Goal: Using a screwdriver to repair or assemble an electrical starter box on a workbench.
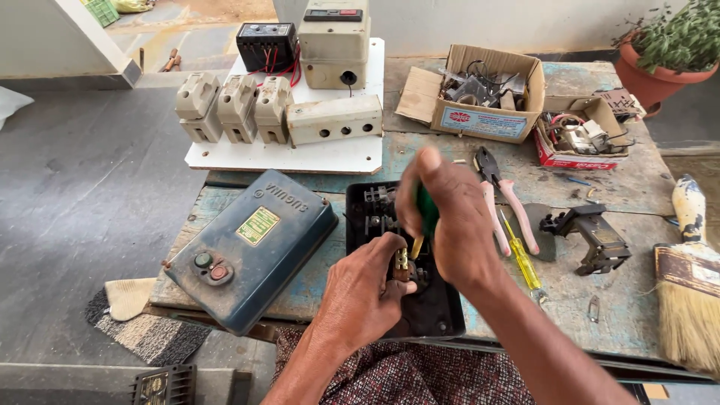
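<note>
My right hand (448,221) grips a green-handled screwdriver (426,214), its yellow shaft pointing down into an open black switch box (442,311) on the worn wooden table (637,187). My left hand (364,289) rests on the box's near side, fingers pinching a small brass part (402,260) beside the screwdriver tip. The box's blue-grey metal cover (251,247), with a green and a red button, lies face up just to the left.
Pink-handled pliers (506,199), a yellow screwdriver (521,259) and a black plastic part (596,240) lie right of the box. A paintbrush (686,300) sits far right. Two cardboard boxes (484,120) of parts and a white board (300,157) with fuse units stand behind.
</note>
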